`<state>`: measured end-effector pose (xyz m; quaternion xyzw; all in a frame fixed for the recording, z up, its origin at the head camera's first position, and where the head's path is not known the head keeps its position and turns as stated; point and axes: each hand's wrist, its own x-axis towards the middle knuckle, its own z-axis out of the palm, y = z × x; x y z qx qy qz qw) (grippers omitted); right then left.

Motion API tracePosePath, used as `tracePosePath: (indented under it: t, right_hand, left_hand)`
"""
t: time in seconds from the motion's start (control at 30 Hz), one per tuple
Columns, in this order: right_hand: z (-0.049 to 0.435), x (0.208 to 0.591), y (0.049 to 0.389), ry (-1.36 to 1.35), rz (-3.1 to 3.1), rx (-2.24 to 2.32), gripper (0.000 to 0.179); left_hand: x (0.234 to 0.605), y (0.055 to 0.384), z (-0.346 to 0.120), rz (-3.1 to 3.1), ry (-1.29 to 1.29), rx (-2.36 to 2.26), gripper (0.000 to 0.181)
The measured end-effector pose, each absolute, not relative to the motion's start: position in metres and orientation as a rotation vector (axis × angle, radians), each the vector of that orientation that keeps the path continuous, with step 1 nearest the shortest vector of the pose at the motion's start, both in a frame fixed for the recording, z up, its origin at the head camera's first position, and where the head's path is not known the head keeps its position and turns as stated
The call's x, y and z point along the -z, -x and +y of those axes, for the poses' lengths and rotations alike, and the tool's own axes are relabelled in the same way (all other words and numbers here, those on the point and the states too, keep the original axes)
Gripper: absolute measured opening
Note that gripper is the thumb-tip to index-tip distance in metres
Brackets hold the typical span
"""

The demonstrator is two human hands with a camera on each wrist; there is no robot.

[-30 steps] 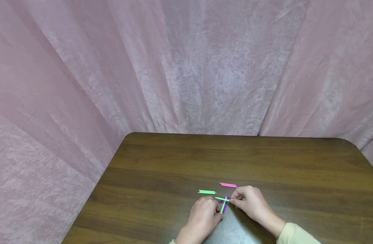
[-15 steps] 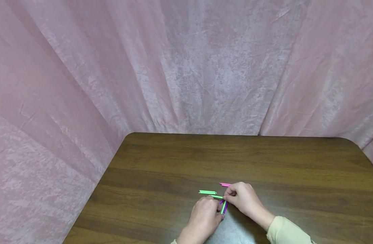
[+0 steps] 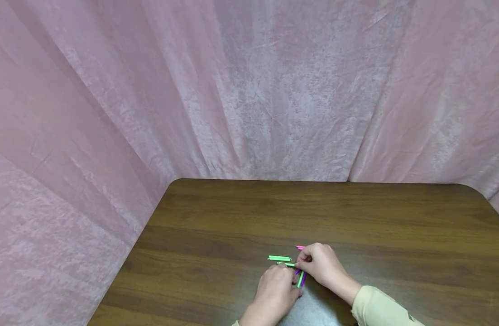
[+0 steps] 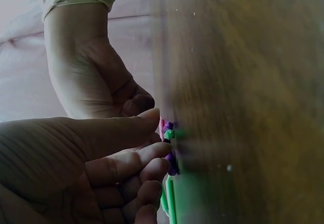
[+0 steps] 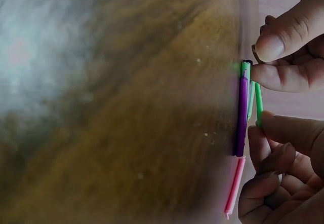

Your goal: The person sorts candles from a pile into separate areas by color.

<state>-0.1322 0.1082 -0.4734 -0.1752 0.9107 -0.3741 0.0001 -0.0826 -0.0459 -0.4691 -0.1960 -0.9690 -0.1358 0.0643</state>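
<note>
My right hand (image 3: 320, 265) pinches a thin green candle (image 3: 289, 265) between thumb and forefinger, slightly above the table, as the right wrist view shows. My left hand (image 3: 274, 290) stays low at the table. Its thumb and forefinger stand on either side of the near ends of another green candle (image 3: 300, 280) and a purple candle (image 5: 242, 117), which lie side by side. A further bit of purple (image 3: 297, 272) shows under my left fingers, mostly hidden. Whether the left thumb presses on the candles is hard to see.
Two green candles (image 3: 280, 258) lie parallel just beyond my left hand. Pink candles (image 3: 300, 247) lie behind my right hand, partly covered by it. The brown wooden table (image 3: 217, 217) reaches back to a pink curtain (image 3: 274, 90).
My right hand has moved left with the green candle, from above the crossed candles to just beyond my left knuckles. It now covers more of the pink candles. The left hand has barely moved.
</note>
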Motion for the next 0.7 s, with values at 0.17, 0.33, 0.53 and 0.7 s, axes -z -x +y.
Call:
tracePosePath:
  t: [0.17,0.33,0.53,0.7]
  right_hand:
    - [0.106,0.474,0.134,0.562,2.865,1.172,0.021]
    - [0.103,0.474,0.137,0.555,2.873,1.164,0.021]
    - [0.098,0.473,0.141,0.55,2.889,1.132,0.02]
    - [0.095,0.473,0.142,0.533,2.892,1.128,0.02]
  left_hand:
    - [0.467,0.082,-0.044,-2.949,0.574,0.387,0.033]
    - [0.468,0.083,-0.042,-2.976,0.575,0.384,0.028]
    - [0.468,0.083,-0.039,-2.98,0.567,0.375,0.027]
    - [0.467,0.082,-0.038,-2.98,0.551,0.36,0.029]
